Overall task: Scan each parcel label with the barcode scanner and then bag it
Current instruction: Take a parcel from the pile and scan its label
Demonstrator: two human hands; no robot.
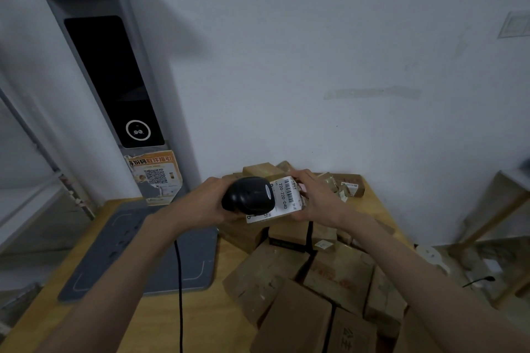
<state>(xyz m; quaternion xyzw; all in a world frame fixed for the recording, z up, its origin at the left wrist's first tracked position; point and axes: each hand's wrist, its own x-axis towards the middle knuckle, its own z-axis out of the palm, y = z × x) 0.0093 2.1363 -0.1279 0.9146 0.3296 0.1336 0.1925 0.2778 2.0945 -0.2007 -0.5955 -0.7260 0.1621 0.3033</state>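
Scanner [249, 195] sits in your left hand [210, 201], fingers wrapped round its black body, head touching the white label [282, 200] of the parcel [289, 203] your right hand [314, 198] grips from the far side. Below both grips, cardboard boxes [301, 281] crowd the wooden table [200, 321]. Scanner cable [180, 295] hangs beneath your left wrist, crossing a grey pad [137, 252]. Beyond that hand stands a grey kiosk [114, 80].

The single head view looks forward and down, close over the wooden table [200, 321] toward the wall [315, 66].
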